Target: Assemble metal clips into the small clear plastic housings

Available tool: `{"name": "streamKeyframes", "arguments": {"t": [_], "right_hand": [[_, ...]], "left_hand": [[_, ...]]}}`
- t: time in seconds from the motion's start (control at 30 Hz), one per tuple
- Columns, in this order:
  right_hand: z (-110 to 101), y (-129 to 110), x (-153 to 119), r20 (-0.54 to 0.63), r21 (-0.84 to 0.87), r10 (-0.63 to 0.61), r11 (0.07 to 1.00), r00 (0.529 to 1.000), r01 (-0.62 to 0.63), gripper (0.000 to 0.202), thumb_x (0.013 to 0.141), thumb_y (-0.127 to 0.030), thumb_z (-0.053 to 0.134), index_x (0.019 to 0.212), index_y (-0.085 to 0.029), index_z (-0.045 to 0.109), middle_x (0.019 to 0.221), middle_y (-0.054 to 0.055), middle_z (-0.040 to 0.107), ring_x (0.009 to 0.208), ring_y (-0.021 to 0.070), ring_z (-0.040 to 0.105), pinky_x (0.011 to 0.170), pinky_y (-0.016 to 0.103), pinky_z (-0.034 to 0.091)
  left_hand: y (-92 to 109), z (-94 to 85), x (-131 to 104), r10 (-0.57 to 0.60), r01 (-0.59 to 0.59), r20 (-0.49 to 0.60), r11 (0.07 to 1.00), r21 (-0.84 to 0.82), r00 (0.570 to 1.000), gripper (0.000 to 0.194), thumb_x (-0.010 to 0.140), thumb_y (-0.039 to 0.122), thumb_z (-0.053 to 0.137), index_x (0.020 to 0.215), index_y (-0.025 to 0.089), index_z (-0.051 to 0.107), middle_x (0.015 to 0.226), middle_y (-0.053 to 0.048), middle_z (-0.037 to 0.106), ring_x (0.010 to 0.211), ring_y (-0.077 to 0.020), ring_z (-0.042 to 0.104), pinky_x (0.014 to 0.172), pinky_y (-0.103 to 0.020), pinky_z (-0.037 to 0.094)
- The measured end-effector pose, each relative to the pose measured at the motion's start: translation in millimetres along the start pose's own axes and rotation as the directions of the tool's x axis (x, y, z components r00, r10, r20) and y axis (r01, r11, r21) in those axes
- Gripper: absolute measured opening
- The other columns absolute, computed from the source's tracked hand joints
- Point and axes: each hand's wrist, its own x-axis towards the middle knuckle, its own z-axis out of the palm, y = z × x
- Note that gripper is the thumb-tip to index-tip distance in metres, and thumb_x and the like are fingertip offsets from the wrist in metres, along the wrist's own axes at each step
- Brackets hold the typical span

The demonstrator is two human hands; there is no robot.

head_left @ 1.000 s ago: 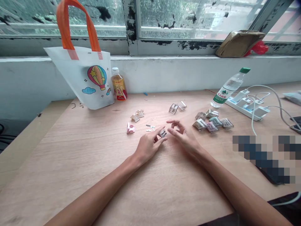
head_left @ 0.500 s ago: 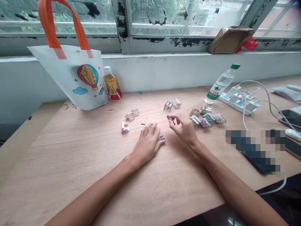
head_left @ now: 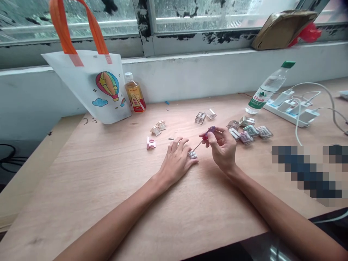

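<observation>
My right hand [head_left: 224,146] is closed round a small screwdriver [head_left: 208,132] with a purple and red handle. Its thin metal shaft slants down to the left, and the tip meets a small pale piece with metal parts [head_left: 193,155] on the table. My left hand [head_left: 176,156] rests on the tabletop, pinning that piece between thumb and index finger, its other fingers stretched forward. Just beyond those fingers lies a small metal bit [head_left: 171,139]. To their left are a pink and white plastic piece [head_left: 151,143] and two cream plastic pieces [head_left: 156,130].
Several clear plastic cases [head_left: 250,131] cluster right of my right hand, and two more [head_left: 200,117] lie farther back. A white bag [head_left: 81,87], a tea bottle [head_left: 135,96], a water bottle [head_left: 268,90] and a power strip [head_left: 288,112] with cables stand along the wall.
The screwdriver has turned in my right hand, and its tip has come down onto the small piece. My left hand stays on that piece. The camera view has shifted a little.
</observation>
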Motion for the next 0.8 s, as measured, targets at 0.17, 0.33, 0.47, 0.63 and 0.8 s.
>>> {"name": "streamKeyframes", "arguments": {"t": [0.17, 0.33, 0.47, 0.63, 0.8], "right_hand": [[-1.0, 5.9, 0.1, -0.005, -0.008, 0.003, 1.0, 1.0, -0.003, 0.011, 0.097, -0.028, 0.063, 0.103, -0.02, 0.06, 0.087, 0.003, 0.077, 0.065, 0.013, 0.068, 0.054, 0.025, 0.053], [0.3, 7.0, -0.7, 0.016, -0.012, 0.019, 1.0, 1.0, -0.019, 0.013, 0.096, -0.031, 0.063, 0.102, -0.02, 0.061, 0.088, 0.004, 0.077, 0.066, 0.0134, 0.068, 0.056, 0.027, 0.054], [1.2, 3.8, -2.3, 0.005, -0.015, 0.02, 1.0, 1.0, -0.02, 0.014, 0.097, -0.031, 0.063, 0.104, -0.02, 0.061, 0.089, 0.004, 0.076, 0.067, 0.0133, 0.067, 0.058, 0.028, 0.054], [1.1, 6.2, -2.7, 0.01, -0.018, 0.004, 1.0, 1.0, -0.004, 0.015, 0.097, -0.033, 0.063, 0.105, -0.02, 0.06, 0.089, 0.004, 0.076, 0.068, 0.0137, 0.067, 0.058, 0.028, 0.055], [0.7, 4.7, -2.9, 0.059, -0.048, -0.007, 0.999, 0.998, 0.01, 0.021, 0.098, -0.032, 0.059, 0.117, -0.023, 0.057, 0.09, 0.003, 0.075, 0.07, 0.0152, 0.068, 0.064, 0.031, 0.057]], "left_hand": [[-1.2, 1.6, -0.8, 0.008, -0.008, -0.004, 1.0, -0.03, 1.0, 0.027, 0.097, 0.041, 0.062, 0.11, 0.018, 0.062, 0.147, -0.013, 0.053, 0.144, -0.0335, 0.038, 0.116, -0.052, 0.039], [-2.1, 3.1, -0.8, 0.022, -0.022, -0.007, 0.999, -0.034, 1.0, 0.028, 0.098, 0.041, 0.061, 0.112, 0.017, 0.062, 0.142, -0.013, 0.056, 0.143, -0.0326, 0.039, 0.114, -0.05, 0.04], [-2.4, 3.4, -0.8, 0.025, -0.026, -0.007, 0.998, -0.052, 1.0, 0.027, 0.097, 0.041, 0.061, 0.11, 0.018, 0.062, 0.139, -0.012, 0.058, 0.142, -0.0317, 0.039, 0.115, -0.05, 0.041], [-2.8, 3.0, 0.0, 0.042, -0.042, 0.002, 0.997, -0.065, 0.999, 0.026, 0.098, 0.04, 0.061, 0.11, 0.017, 0.062, 0.135, -0.012, 0.059, 0.139, -0.0308, 0.041, 0.115, -0.048, 0.041], [-2.2, 2.2, 1.0, 0.045, -0.045, 0.003, 0.996, -0.076, 0.999, 0.026, 0.098, 0.039, 0.061, 0.111, 0.017, 0.062, 0.131, -0.011, 0.061, 0.138, -0.0302, 0.042, 0.114, -0.048, 0.042]]}}
